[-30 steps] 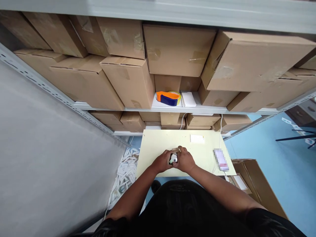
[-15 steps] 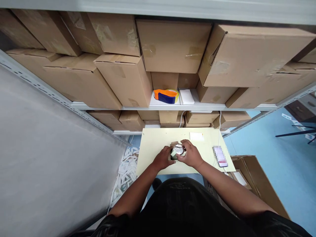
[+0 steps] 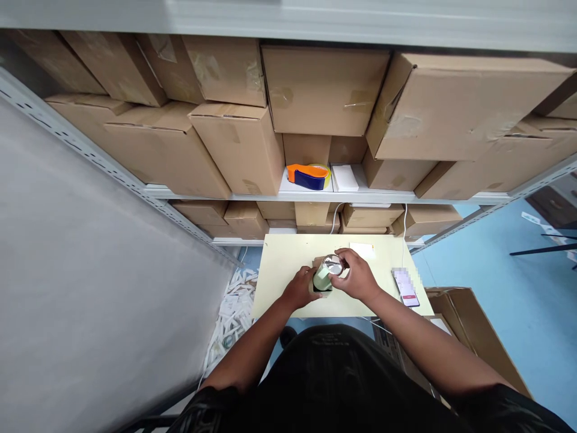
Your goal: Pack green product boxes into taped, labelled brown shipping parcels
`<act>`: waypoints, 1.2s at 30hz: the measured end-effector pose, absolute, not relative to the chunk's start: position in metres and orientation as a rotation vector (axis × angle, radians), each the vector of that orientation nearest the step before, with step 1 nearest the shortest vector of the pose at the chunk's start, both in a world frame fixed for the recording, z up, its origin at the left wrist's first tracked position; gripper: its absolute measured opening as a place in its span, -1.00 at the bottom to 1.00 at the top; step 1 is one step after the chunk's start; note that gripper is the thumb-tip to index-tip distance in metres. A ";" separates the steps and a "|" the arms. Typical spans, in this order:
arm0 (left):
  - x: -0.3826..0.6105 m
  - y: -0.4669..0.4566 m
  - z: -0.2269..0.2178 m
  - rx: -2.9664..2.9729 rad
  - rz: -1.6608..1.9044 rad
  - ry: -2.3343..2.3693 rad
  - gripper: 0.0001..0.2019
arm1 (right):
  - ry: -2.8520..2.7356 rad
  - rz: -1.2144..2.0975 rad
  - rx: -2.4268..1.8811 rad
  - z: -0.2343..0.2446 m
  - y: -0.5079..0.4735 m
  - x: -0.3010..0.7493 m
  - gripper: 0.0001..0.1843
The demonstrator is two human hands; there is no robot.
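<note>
Both hands on 1 can (image 3: 323, 278): pale green body, shiny round top, tilted, over the table (image 3: 282, 270) mid-front. Can't tell if its base touches. Left hand (image 3: 301, 288) curled round its lower end. Right hand (image 3: 359, 278) has fingers closed on the top rim. Phone (image 3: 406, 288) to the right, white card (image 3: 362, 250) behind. Tape dispenser (image 3: 309, 176) on the shelf (image 3: 252, 198) among cartons (image 3: 324, 90).

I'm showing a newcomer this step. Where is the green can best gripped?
Probably hold the can round its green side, coming from the left as the left hand does: the round body suits a wrapping grip, and the right hand already covers its shiny lid.
</note>
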State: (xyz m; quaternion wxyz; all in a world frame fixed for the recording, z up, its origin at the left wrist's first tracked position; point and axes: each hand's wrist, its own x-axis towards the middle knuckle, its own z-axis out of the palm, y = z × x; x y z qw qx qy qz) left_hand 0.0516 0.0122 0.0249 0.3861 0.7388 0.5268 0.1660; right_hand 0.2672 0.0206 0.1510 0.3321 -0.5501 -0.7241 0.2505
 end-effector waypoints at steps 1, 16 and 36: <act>0.052 0.012 0.025 1.887 0.432 1.334 -0.09 | -1.888 0.638 -1.419 0.158 0.022 0.268 -0.64; 0.065 0.002 0.119 1.519 1.056 1.169 -0.23 | -1.362 0.989 -1.332 0.200 0.041 0.265 -0.56; 0.140 -0.040 0.143 0.711 1.077 0.696 -0.35 | -1.157 1.668 -0.927 0.189 0.022 0.301 -0.54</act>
